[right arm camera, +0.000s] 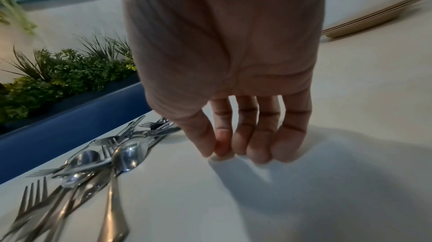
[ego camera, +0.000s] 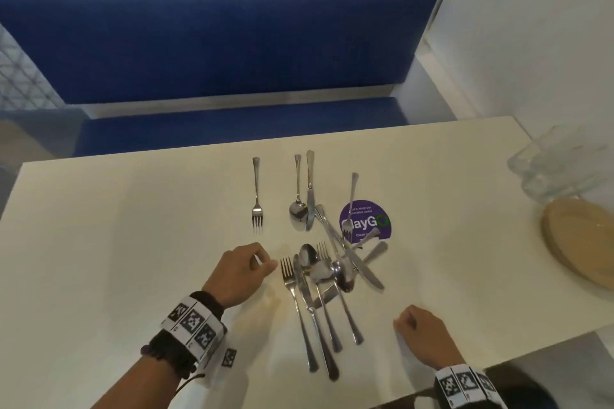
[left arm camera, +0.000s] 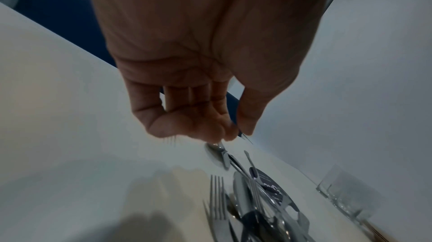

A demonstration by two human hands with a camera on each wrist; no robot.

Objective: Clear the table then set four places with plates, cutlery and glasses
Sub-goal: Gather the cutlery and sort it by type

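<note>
A heap of forks, spoons and knives point(ego camera: 324, 276) point(left arm camera: 252, 209) point(right arm camera: 93, 163) lies mid-table on the white table point(ego camera: 116, 242). Beyond it a lone fork point(ego camera: 256, 202) lies straight, with a spoon point(ego camera: 298, 209) and a knife point(ego camera: 310, 196) side by side to its right. Another fork point(ego camera: 350, 202) lies over a purple sticker point(ego camera: 375, 219). My left hand point(ego camera: 265, 262) point(left arm camera: 233, 131) hovers just left of the heap, fingers loosely curled, holding nothing. My right hand point(ego camera: 403, 322) point(right arm camera: 233, 151) rests its bent fingertips on bare table right of the heap, also holding nothing.
Several clear glasses point(ego camera: 558, 163) point(left arm camera: 343, 194) stand at the table's right edge, with a stack of tan plates point(ego camera: 578, 242) point(right arm camera: 364, 18) in front of them. A blue bench point(ego camera: 199, 43) runs behind the table. Green plants point(right arm camera: 58, 72) stand beyond the bench.
</note>
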